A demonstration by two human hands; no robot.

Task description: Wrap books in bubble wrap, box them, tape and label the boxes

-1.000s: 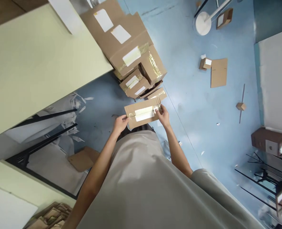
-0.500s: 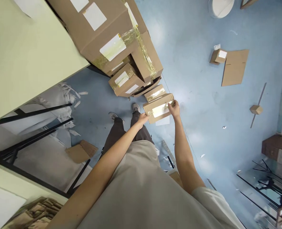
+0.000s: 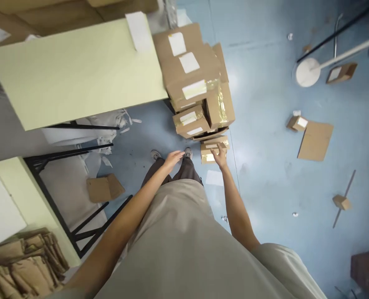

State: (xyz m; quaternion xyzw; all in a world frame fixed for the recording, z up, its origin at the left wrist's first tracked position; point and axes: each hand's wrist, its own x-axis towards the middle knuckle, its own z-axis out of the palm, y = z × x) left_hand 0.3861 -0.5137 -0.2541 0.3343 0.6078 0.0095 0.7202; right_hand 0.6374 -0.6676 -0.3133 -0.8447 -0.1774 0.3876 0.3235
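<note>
My left hand (image 3: 173,159) is held over my legs with its fingers stretched out and nothing in it. My right hand (image 3: 220,157) has thumb and fingers apart, in front of the right side of a small taped cardboard box (image 3: 206,159) with a white label. Whether its fingertips touch that box, I cannot tell. The small box sits against another taped box (image 3: 224,140), partly hidden behind it. Just beyond is a pile of larger cartons, with a labelled carton (image 3: 190,121) low on its near side and a big carton (image 3: 184,74) on top.
A pale yellow-green table (image 3: 94,79) stands left of the pile. Beneath it are paper scraps (image 3: 122,120) and an opened box (image 3: 105,188). Flattened cardboard (image 3: 316,141) and a small carton (image 3: 297,123) lie on the blue floor to the right. Folded cardboard (image 3: 25,265) is stacked lower left.
Both hands have let go of the small labelled box, which now rests by the other small box. My left hand has drawn away to the left. The camera view has shifted.
</note>
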